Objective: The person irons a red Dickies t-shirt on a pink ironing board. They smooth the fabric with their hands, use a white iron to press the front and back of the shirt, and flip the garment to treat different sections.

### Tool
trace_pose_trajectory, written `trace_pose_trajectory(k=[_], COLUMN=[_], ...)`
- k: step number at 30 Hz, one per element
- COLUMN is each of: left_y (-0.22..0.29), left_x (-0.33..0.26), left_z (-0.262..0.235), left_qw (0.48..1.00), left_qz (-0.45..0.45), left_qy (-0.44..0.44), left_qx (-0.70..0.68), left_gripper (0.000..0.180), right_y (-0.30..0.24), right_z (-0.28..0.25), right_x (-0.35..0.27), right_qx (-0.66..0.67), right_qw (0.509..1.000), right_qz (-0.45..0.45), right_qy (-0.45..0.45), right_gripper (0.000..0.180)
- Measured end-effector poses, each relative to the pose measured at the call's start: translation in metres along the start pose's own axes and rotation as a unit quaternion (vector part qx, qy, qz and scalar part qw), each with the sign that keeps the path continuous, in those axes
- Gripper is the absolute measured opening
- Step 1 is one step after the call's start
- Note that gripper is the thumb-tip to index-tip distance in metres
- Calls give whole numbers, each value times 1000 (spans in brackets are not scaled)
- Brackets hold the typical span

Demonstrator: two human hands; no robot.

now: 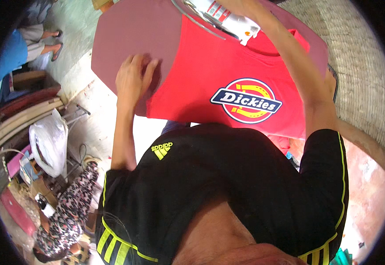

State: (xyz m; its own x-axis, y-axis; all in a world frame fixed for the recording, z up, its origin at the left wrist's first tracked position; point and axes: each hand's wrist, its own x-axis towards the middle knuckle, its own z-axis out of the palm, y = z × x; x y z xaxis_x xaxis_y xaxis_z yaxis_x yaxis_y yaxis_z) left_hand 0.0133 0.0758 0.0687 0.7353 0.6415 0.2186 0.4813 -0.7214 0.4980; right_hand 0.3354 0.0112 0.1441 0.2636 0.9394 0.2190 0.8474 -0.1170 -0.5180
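Note:
A red T-shirt (pixel 210 66) with a round blue, yellow and red print lies flat on a maroon padded board (pixel 130 31). My left hand (pixel 133 79) rests palm down on the board, its fingertips at the shirt's left edge. My right hand (pixel 238 5) reaches to the far end of the shirt and is mostly cut off by the top of the picture. It grips a white iron-like appliance (pixel 221 15) with a red label, which sits over the shirt's collar end. A grey cord (pixel 192 20) curves away from it.
My black top with yellow stripes (pixel 227 185) fills the lower middle. A person in patterned clothes (pixel 69 207) sits at lower left, by a white plastic bag (pixel 49 141) and stacked wooden slats (pixel 20 119). Another person's sandalled feet (pixel 53 42) show at upper left. A woven mat (pixel 360 57) lies at the right.

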Motion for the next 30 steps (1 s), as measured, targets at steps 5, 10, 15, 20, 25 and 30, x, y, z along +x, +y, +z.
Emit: trace_pose_trajectory(k=[5,10,15,20,25,30], left_y=[23,39,31,39,37,37], left_x=[-82,-117,-121,-119,-122,-129], left_z=[-2,26,46,45,51,50], left_qw=[985,971,948,912,900,896], left_qz=[-165,-172,-231,-311,-319,-296], left_qy=[1,119,221,256,281,315], left_qx=[53,114,4,-72,-95,-99], left_gripper=[40,35,35,36,33,26], right_y=[-12,-5,-2,-19,-56,-91], right_z=[-24,-33,-42,-31,3,28], right_x=[4,-2,-10,-19,-39,-54], right_qx=[-23,-38,-45,-48,-37,-43], right_qw=[997,961,904,867,866,855], right_qz=[-35,-223,-342,-421,-437,-471], right_qy=[-71,-158,-251,-262,-239,-215], right_gripper=[42,31,32,36,37,37])
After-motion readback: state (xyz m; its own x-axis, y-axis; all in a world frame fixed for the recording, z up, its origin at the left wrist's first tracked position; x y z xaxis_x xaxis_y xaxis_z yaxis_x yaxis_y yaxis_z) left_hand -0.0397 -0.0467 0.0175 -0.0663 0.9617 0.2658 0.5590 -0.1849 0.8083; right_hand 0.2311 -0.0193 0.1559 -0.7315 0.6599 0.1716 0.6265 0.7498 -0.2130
